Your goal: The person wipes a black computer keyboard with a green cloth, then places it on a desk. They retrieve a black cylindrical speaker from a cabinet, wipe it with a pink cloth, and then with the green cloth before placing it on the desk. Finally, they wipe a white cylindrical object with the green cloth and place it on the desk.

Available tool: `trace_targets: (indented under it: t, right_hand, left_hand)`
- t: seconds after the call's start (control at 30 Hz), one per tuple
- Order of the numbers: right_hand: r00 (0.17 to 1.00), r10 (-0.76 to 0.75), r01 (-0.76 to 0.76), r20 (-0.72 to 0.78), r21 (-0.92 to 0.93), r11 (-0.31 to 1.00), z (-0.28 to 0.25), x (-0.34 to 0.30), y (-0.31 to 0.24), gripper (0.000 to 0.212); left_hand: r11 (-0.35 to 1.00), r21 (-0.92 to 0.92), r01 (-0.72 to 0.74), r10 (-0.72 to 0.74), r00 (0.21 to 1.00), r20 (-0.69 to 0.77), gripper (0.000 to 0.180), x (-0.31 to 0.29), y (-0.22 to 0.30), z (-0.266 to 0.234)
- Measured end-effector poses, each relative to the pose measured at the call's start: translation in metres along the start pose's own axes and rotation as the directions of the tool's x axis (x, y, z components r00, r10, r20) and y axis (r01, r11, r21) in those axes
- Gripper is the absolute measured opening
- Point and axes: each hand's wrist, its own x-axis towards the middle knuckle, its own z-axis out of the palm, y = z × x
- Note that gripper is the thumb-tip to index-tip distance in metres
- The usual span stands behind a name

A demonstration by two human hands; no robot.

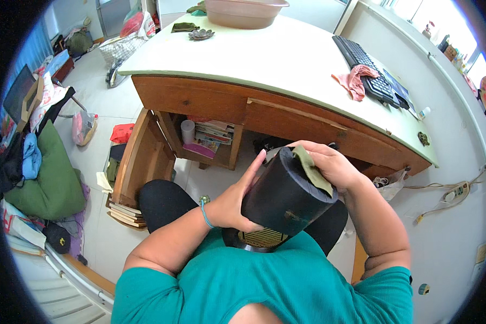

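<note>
A black cylinder (278, 202), its kind not clear to me, is held tilted over my lap, with a gold ribbed band (262, 237) and a dark round base at its lower end. My left hand (229, 204) grips its left side, thumb and fingers spread around the wall. At the upper end, my right hand (329, 164) presses a folded olive-green cloth (313, 171) against the flat end face and rim. Some of the right fingers are hidden behind the cylinder and cloth.
Ahead stands a wooden desk (200, 89) with a pale top, carrying a basin (245, 13), a black keyboard (364, 70) and a pink cloth (356, 81). An open cabinet door (140, 156) juts out left of my knees. A green cushion (51, 178) lies farther left; cables (443, 186) hang at right.
</note>
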Motion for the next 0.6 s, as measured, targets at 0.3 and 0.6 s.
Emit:
trace_targets:
  t: [0.3,0.6]
  right_hand:
    - [0.831,-0.538,0.552,-0.137,0.099,0.828,0.022,-0.024,0.032,0.047]
    - [0.682,-0.677,0.666,0.276,-0.618,0.419,0.03,-0.067,-0.018,0.076]
  left_hand:
    - [0.996,-0.081,0.035,-0.032,0.998,0.047,0.124,-0.013,-0.018,-0.016]
    - [0.997,0.081,0.016,-0.023,0.996,0.085,0.112,-0.006,-0.003,-0.012]
